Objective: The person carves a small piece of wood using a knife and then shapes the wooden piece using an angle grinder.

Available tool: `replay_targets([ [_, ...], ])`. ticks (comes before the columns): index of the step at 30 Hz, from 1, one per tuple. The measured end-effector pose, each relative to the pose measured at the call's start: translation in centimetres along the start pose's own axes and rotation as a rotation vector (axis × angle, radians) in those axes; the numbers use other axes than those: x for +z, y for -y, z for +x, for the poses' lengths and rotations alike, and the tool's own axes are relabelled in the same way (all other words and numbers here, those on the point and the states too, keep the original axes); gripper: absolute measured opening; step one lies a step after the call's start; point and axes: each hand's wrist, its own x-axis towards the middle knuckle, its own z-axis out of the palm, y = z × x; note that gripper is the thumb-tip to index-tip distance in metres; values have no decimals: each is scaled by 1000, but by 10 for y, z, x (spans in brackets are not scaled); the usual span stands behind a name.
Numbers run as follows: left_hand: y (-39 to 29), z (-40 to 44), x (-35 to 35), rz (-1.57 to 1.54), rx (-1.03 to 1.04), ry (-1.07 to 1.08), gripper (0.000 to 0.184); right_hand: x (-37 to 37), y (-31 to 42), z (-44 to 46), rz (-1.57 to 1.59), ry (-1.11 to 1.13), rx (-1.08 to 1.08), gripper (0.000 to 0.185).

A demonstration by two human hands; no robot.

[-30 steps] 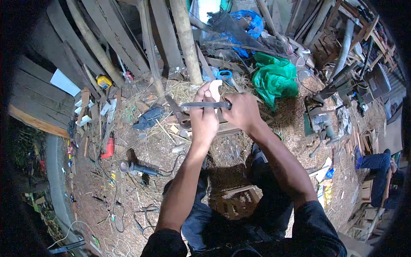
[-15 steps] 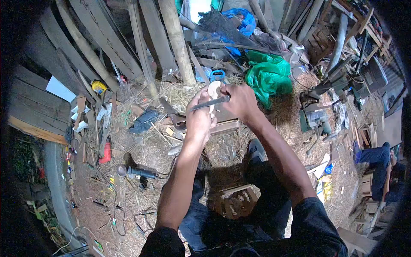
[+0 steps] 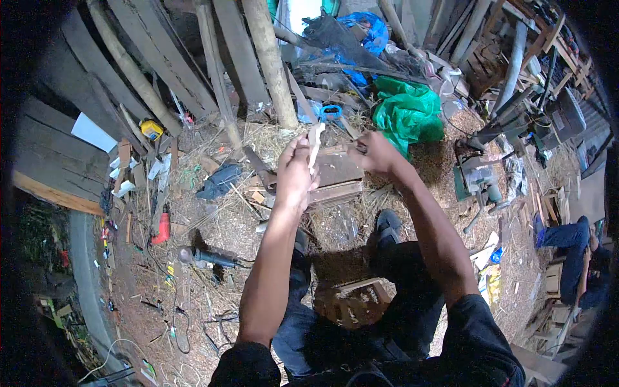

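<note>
Across my feed the floor (image 3: 142,277), strewn with shavings and straw, takes up the most room, with weathered planks (image 3: 167,55) leaning upright at the far left. I see a crumpled green plastic sheet (image 3: 407,109) beyond the right hand, then a wooden block (image 3: 336,169) low down between and below the hands. An angle grinder (image 3: 213,259) lies on the floor left of the left forearm, a red drill (image 3: 161,229) near it. The right hand (image 3: 379,155) is curled closed, apart from the left hand (image 3: 295,169), which grips a pale carved wood piece (image 3: 315,143) standing up past its fingers. Smallest, I get a dark handle (image 3: 362,148) in the right fist; its blade I cannot make out.
</note>
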Motion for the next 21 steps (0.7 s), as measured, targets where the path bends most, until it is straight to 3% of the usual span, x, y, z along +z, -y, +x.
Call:
replay_targets([
  [1,1,4,-2,96,8,-73,21,6,0,-2,159,-100,-161,32],
  [4,3,10,-3,244,58,-135,22,-2,37,-14,372,-213,-32,29],
  [5,11,18,-7,306,135,-134,22,1,37,-11,358,-268,-175,28],
  [8,20,17,-5,282,240,-45,22,12,37,-7,97,-413,-308,20],
  [9,13,10,3,333,194,-44,24,1,51,-13,157,-346,-193,18],
  [12,3,-5,15,385,158,1,22,-7,61,-16,71,-276,-156,24],
  [21,22,-1,15,531,382,27,22,-1,63,-15,7,-220,-36,24],
])
